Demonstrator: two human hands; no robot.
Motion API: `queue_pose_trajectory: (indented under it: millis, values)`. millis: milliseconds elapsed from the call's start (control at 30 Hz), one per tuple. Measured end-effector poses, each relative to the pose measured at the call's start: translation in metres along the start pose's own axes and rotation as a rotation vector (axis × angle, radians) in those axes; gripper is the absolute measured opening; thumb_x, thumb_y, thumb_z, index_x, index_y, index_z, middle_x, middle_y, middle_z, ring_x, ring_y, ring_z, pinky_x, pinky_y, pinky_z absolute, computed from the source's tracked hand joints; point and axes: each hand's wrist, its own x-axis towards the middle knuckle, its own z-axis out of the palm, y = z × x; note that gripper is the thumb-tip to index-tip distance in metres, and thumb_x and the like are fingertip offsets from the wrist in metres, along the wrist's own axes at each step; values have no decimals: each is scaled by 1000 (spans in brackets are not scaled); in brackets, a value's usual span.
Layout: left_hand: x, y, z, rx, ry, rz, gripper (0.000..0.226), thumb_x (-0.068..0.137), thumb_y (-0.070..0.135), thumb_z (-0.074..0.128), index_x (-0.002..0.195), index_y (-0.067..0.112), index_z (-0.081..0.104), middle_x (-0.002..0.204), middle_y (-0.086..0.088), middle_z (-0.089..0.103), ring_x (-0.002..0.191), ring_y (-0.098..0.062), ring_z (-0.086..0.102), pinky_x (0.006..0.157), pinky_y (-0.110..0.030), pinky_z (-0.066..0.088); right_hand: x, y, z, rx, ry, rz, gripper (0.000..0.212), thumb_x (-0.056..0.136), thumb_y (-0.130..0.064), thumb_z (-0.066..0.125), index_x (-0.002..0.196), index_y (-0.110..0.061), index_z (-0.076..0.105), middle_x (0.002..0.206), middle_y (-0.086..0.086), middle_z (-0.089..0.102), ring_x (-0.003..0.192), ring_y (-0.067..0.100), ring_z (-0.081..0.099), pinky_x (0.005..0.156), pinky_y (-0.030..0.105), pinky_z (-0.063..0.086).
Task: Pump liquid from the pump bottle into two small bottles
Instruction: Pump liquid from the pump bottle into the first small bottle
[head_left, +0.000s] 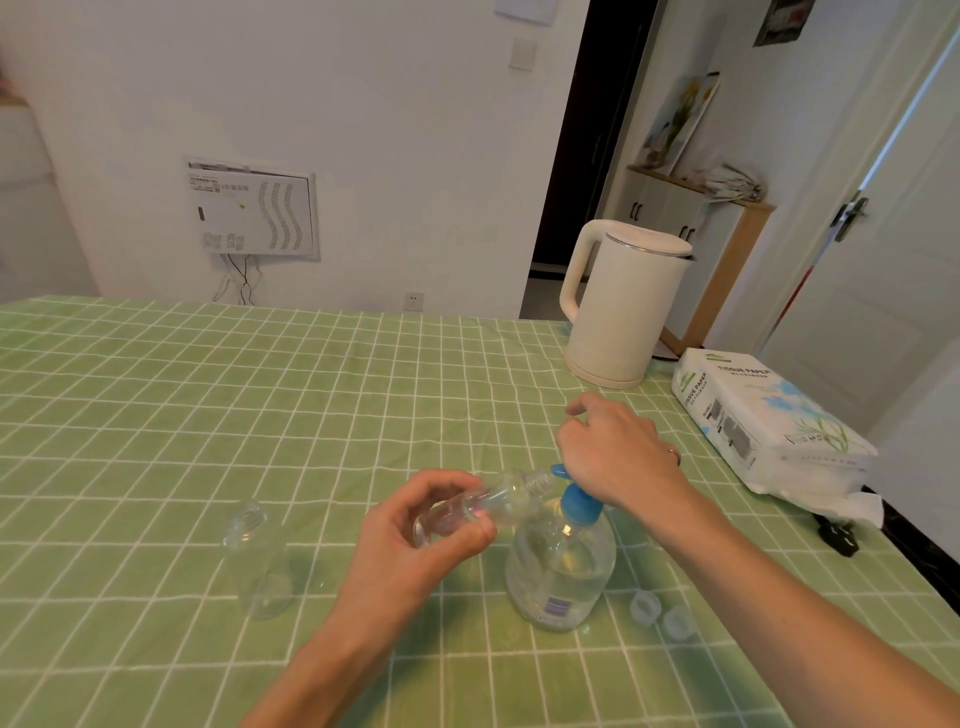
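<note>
Gripping the small bottle (498, 501) round its lower body with the left hand (415, 525), thumb and curled fingers closed on the clear plastic. Held above the green checked tablecloth (208, 389) near the front middle of the table, tilted close to level. Long axis from lower left to upper right, base toward the left palm, open threaded mouth pointing right and slightly up, right at the blue nozzle (558, 470). Touching the nozzle or just short of it: cannot tell. Hard to make out any liquid inside.

Upright just right of the left hand: the pump bottle (561, 566), clear, long axis vertical, nozzle pointing left.

Resting palm-down on the blue pump head (576, 506) with the right hand (613, 452), fingers loosely bent and reaching toward the far side, closed on nothing that shows. Top of the pump head hidden under that hand.

Left of both hands, a second small bottle (257, 561), uncapped, neck toward the far side. Too clear against the cloth to tell upright from lying.

Two pale caps (644, 607) (678, 622) on the cloth just right of the pump bottle's base, close together.

Far right, a white kettle (623, 306), with a tissue pack (763, 415) just nearer. Both forearms cut off by the bottom edge.
</note>
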Motion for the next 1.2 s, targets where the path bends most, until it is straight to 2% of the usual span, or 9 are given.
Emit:
queue_pose_trajectory:
  millis: [433, 633, 800, 1000, 1200]
  values:
    - [-1, 1, 0, -13, 5, -16, 39, 66, 45, 85, 102, 31, 79, 107, 3, 80, 87, -4, 72, 76, -15, 56, -1, 0, 5, -9, -21, -9, 40, 93, -26, 36, 130, -26, 52, 131, 4, 53, 124, 31, 43, 110, 58, 29]
    - [-1, 1, 2, -13, -7, -25, 31, 73, 31, 86, 103, 30, 79, 108, 2, 80, 88, -4, 73, 77, -15, 55, 1, 1, 1, -11, 15, -13, 43, 92, -29, 36, 132, -27, 50, 131, 5, 52, 124, 32, 43, 108, 57, 30]
    - [-1, 1, 1, -4, -1, -16, 40, 67, 45, 85, 104, 30, 78, 107, 2, 79, 86, -4, 72, 76, -16, 55, 3, 2, 1, -9, 14, -9, 46, 92, -30, 35, 135, -28, 50, 134, 4, 51, 126, 31, 41, 108, 58, 29]
    - [0, -1, 0, 1, 8, -14, 40, 65, 49, 85, 102, 34, 78, 110, 5, 80, 90, -5, 74, 78, -14, 56, 0, 1, 7, -4, -19, -5, 36, 93, -28, 35, 124, -27, 54, 128, 3, 53, 121, 29, 43, 109, 58, 29]
    - [0, 1, 1, -6, -1, 0, 38, 67, 44, 85, 103, 33, 79, 108, 4, 80, 87, -3, 73, 75, -16, 56, 0, 0, 3, 0, 1, -10, 39, 92, -29, 37, 127, -27, 53, 129, 3, 53, 122, 30, 44, 109, 58, 30]
